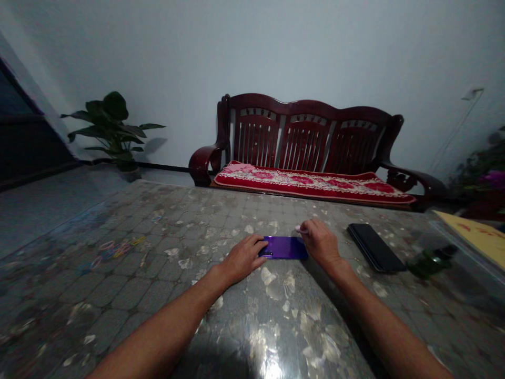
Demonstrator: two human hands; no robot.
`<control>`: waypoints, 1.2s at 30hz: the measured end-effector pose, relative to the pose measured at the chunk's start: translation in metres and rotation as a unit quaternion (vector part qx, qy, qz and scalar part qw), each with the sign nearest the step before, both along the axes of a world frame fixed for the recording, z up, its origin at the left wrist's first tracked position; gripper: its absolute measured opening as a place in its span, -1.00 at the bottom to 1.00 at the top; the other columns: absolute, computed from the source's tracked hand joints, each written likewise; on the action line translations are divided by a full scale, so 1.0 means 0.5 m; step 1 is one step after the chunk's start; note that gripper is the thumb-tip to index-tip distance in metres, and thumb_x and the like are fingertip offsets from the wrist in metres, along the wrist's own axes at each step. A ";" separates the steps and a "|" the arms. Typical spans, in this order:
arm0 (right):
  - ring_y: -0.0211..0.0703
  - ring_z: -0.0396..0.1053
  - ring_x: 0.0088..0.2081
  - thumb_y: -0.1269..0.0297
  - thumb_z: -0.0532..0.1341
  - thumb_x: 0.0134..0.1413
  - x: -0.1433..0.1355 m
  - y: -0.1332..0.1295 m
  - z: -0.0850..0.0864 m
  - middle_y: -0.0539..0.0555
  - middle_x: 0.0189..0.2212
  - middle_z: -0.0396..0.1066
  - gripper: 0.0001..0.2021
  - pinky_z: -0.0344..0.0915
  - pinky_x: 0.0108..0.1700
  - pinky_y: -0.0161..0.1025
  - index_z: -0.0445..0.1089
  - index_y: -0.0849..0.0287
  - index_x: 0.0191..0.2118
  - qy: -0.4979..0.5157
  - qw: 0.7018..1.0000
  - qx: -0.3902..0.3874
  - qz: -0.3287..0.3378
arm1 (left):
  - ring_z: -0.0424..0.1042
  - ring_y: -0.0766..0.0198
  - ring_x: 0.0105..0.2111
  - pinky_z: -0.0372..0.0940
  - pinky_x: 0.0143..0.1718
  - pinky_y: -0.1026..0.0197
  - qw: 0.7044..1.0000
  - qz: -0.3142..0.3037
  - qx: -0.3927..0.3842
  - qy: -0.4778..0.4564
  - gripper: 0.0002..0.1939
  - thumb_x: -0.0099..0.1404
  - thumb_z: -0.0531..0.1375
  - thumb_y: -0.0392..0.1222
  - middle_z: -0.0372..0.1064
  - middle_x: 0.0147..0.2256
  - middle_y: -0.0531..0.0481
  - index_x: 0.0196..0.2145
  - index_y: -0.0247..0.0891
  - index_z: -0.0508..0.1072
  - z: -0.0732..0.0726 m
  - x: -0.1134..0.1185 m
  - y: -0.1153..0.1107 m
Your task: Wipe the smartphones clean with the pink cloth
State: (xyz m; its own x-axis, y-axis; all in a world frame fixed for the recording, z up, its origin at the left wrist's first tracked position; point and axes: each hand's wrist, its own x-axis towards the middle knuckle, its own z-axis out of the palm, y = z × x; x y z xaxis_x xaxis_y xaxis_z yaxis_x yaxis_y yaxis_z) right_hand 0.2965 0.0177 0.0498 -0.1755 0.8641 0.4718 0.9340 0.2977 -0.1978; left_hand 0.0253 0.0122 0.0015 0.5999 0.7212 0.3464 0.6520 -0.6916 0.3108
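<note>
Purple phone (286, 248) flat between both hands.
The table (205, 221) reaches ahead to its far edge; left hand (243, 259) grips the phone's left end, right hand (322, 244) pinches a small pale stick (299, 229) near the other; black case (374, 247), then bottle (428, 264), lie rightward.

The right hand (321, 243) partly hides a slim pale item (299, 229) too small to identify.

A home living room: carved wooden bench (311, 139), potted plant (112, 129).
</note>
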 end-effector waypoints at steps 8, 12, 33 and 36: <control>-0.11 0.42 -0.16 0.54 0.13 0.13 -0.009 -0.024 -0.024 0.13 -0.20 0.49 -0.72 0.24 -0.12 -0.29 0.47 0.18 -0.08 -0.002 0.980 -0.157 0.125 | 0.41 0.04 0.10 0.36 0.16 -0.01 1.000 0.002 0.008 0.003 -0.60 0.33 0.31 -0.23 0.39 0.09 -0.18 0.11 -0.24 0.41 -0.005 -0.001 -0.001; -0.08 0.45 -0.14 0.52 0.13 0.17 -0.003 -0.018 -0.024 0.13 -0.17 0.53 -0.73 0.25 -0.09 -0.26 0.51 0.16 -0.12 0.020 0.978 -0.172 0.115 | 0.42 0.04 0.09 0.37 0.14 -0.02 1.000 0.000 0.011 -0.006 -0.61 0.33 0.31 -0.24 0.40 0.08 -0.18 0.10 -0.24 0.42 -0.003 0.000 -0.001; -0.06 0.41 -0.19 0.39 0.15 0.31 -0.022 -0.031 -0.030 0.15 -0.25 0.51 -0.83 0.21 -0.13 -0.22 0.52 0.18 -0.14 -0.070 0.990 -0.094 0.081 | 0.42 0.01 0.10 0.36 0.16 -0.05 1.000 0.000 0.002 0.000 -0.61 0.35 0.29 -0.23 0.40 0.10 -0.22 0.11 -0.25 0.43 0.005 0.002 -0.004; -0.08 0.40 -0.19 0.39 0.17 0.30 -0.031 -0.041 -0.029 0.13 -0.24 0.50 -0.82 0.20 -0.15 -0.24 0.54 0.15 -0.15 -0.074 0.988 -0.100 0.090 | 0.42 0.02 0.10 0.36 0.16 -0.04 1.000 0.002 -0.001 0.002 -0.61 0.34 0.30 -0.23 0.41 0.10 -0.21 0.11 -0.25 0.43 0.005 0.002 -0.005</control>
State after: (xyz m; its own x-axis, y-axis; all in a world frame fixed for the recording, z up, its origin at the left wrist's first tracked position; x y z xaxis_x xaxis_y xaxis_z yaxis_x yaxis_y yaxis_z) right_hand 0.2809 -0.0028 0.0355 -0.3896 0.8856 0.2527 0.8923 0.4310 -0.1346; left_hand 0.0262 0.0099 0.0042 0.5987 0.7235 0.3436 0.6552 -0.6891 0.3095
